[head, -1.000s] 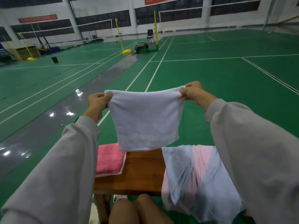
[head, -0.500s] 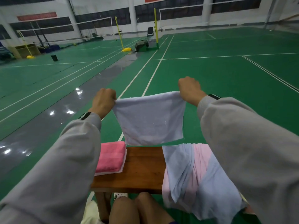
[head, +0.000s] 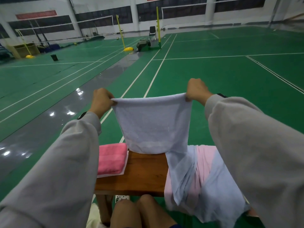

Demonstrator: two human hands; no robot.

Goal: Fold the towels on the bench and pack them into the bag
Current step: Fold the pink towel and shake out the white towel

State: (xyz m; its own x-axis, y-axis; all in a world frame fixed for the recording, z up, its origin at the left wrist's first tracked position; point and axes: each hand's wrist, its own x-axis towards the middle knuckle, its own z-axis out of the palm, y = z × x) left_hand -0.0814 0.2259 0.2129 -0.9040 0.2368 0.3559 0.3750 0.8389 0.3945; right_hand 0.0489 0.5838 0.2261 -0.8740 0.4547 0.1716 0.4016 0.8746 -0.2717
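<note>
Over the last second I see both wrists roll over, so the knuckles now face up. The left hand and the right hand are each clenched round a top corner of the white towel, which hangs stretched between them. Its top edge, flat a second ago, now looks like a rounded roll. Half a second ago the hem floated clear of the bench; now it is back at the far edge of the bare wood below the hands. I judge the towel is being squared up to lay down for its first fold, so the task is only partly done.

Under the left wrist sits a folded pink towel on a white layer. Below the right forearm, an unfolded heap of blue and pink towels spills over the near edge.

I cannot find the bag. A pale shape by the left elbow, beside the bench leg, is cut off, and I cannot say what it is. Both sleeves hide the ends of the bench. I cannot tell whether the hem actually touches the wood, or whether the towel is doubled behind.
</note>
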